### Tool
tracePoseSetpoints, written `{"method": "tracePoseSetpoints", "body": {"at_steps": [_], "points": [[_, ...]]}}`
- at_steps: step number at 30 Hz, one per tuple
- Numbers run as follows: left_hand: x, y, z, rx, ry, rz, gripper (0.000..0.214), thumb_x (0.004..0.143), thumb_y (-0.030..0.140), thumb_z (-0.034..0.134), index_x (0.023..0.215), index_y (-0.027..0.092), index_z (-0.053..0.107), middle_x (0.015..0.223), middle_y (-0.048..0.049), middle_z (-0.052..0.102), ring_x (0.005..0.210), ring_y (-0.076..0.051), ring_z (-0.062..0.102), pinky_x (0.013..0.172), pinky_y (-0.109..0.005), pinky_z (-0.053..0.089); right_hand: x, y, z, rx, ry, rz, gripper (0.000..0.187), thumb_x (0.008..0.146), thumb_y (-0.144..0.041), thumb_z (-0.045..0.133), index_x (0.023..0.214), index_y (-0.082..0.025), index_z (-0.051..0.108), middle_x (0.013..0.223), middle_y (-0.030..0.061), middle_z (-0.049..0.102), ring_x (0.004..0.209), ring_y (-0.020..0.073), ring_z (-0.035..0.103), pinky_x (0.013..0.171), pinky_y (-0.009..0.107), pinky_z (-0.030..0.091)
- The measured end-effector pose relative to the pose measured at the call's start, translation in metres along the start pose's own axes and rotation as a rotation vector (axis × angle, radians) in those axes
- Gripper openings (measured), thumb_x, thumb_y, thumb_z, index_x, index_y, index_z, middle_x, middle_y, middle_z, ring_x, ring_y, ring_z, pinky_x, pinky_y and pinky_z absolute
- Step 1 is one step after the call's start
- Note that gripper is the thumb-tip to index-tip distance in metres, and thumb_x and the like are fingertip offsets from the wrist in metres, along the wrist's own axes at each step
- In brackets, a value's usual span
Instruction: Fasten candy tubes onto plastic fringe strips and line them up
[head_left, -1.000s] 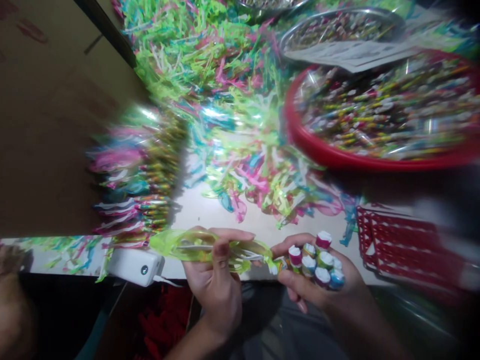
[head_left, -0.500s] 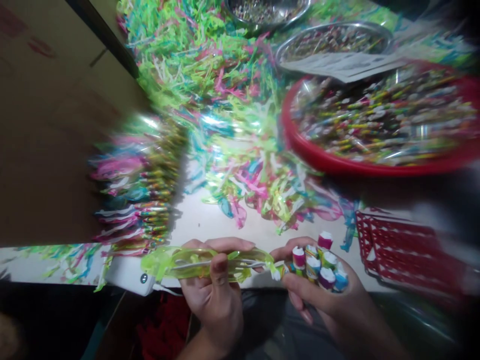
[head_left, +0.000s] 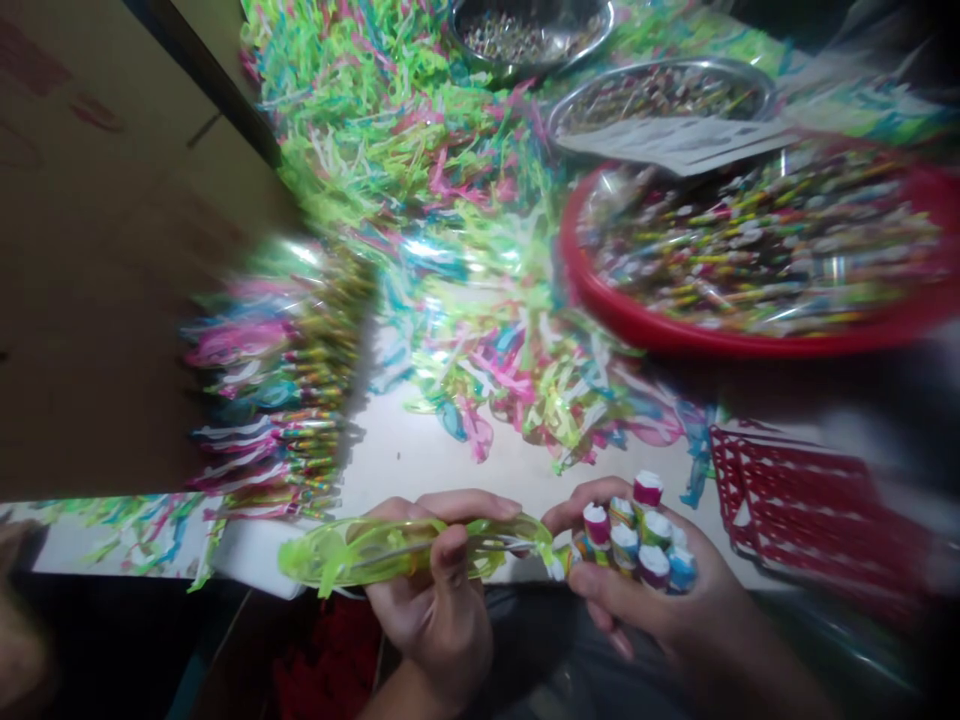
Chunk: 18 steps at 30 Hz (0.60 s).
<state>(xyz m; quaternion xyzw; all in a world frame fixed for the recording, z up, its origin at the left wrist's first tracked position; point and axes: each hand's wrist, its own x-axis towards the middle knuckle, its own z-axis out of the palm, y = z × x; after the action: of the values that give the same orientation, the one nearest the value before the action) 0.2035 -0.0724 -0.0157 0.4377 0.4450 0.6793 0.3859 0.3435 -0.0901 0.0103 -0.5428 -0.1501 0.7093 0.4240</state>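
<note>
My left hand (head_left: 435,590) is closed around a translucent green plastic sleeve (head_left: 360,548) with a white stick inside it, held level just in front of the table edge. My right hand (head_left: 645,590) is closed on a bundle of several small wrapped rolls (head_left: 637,535) with white tops and pink, green and blue sides. The thumb and forefinger of that hand pinch one roll (head_left: 561,562) against the right end of the green sleeve.
A white table (head_left: 420,455) carries a heap of green, pink and blue plastic strips (head_left: 450,230). A row of filled sleeves (head_left: 292,380) lies at the left. A red basin of rolls (head_left: 750,250), two metal bowls (head_left: 660,95) and a red basket (head_left: 810,500) stand to the right.
Both hands have dropped slightly toward me with the sleeve and rolls. The white box at the table edge under the sleeve is no longer visible.
</note>
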Motion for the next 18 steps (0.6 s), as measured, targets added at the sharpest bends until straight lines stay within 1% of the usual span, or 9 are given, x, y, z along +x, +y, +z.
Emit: {"method": "tracePoseSetpoints", "body": {"at_steps": [3,5,7,9,11,14,18], "points": [[-0.0014,0.0001,0.0019,0.001,0.056,0.036,0.012,0.103,0.029,0.061,0.105,0.028,0.049,0.084,0.0029,0.077,0.061,-0.019,0.073,0.05,-0.029,0.062,-0.0023,0.0002,0.0011,-0.01,-0.012,0.003,0.036,0.064,-0.021,0.09,0.094,-0.018,0.071,0.048,-0.0078,0.06,0.042,0.0055,0.051,0.041,0.012,0.045],[-0.001,0.0,0.003,-0.004,0.082,0.06,0.013,0.102,0.029,0.062,0.106,0.028,0.05,0.084,0.003,0.077,0.06,-0.02,0.073,0.049,-0.03,0.063,-0.0029,0.0007,0.0008,-0.003,-0.025,-0.002,0.034,0.067,-0.021,0.09,0.094,-0.018,0.071,0.048,-0.0079,0.059,0.042,0.005,0.051,0.041,0.012,0.045],[0.0004,-0.001,0.0027,-0.009,0.066,0.084,0.011,0.103,0.027,0.062,0.107,0.028,0.051,0.084,0.0025,0.078,0.059,-0.02,0.072,0.05,-0.032,0.063,-0.0023,0.0008,-0.0003,0.023,-0.014,-0.004,0.035,0.067,-0.024,0.092,0.094,-0.018,0.07,0.059,-0.005,0.068,0.042,0.0049,0.053,0.04,0.013,0.046],[0.0022,-0.0026,0.0011,-0.021,0.03,0.115,0.01,0.103,0.025,0.06,0.109,0.028,0.052,0.085,0.0015,0.078,0.057,-0.02,0.071,0.048,-0.031,0.063,-0.0007,0.0007,-0.0016,0.069,0.001,0.014,0.04,0.063,-0.027,0.095,0.092,-0.018,0.069,0.079,-0.0018,0.075,0.041,0.0039,0.055,0.038,0.014,0.046],[0.0038,-0.0038,-0.0009,-0.035,-0.017,0.134,0.01,0.103,0.023,0.059,0.11,0.027,0.052,0.086,0.0007,0.079,0.058,-0.021,0.072,0.048,-0.031,0.063,0.0012,0.0011,-0.0025,0.125,-0.01,0.032,0.046,0.058,-0.029,0.098,0.09,-0.018,0.068,0.091,-0.0001,0.076,0.04,0.0033,0.056,0.035,0.014,0.044],[0.0045,-0.0037,-0.0011,-0.048,-0.038,0.143,0.01,0.104,0.023,0.058,0.111,0.027,0.051,0.087,0.0011,0.079,0.061,-0.021,0.074,0.049,-0.03,0.064,0.0025,0.0036,-0.0021,0.168,-0.023,0.034,0.049,0.056,-0.032,0.1,0.089,-0.017,0.067,0.088,-0.0004,0.074,0.04,0.0035,0.056,0.035,0.014,0.042],[0.0036,0.0005,0.0053,-0.041,0.033,0.155,0.012,0.102,0.024,0.064,0.109,0.026,0.054,0.086,0.0031,0.077,0.061,-0.018,0.073,0.044,-0.026,0.059,0.0,0.0063,0.0008,0.157,0.055,-0.024,0.045,0.059,-0.028,0.098,0.091,-0.017,0.068,0.086,0.0003,0.077,0.04,0.0025,0.054,0.035,0.012,0.043]]}}
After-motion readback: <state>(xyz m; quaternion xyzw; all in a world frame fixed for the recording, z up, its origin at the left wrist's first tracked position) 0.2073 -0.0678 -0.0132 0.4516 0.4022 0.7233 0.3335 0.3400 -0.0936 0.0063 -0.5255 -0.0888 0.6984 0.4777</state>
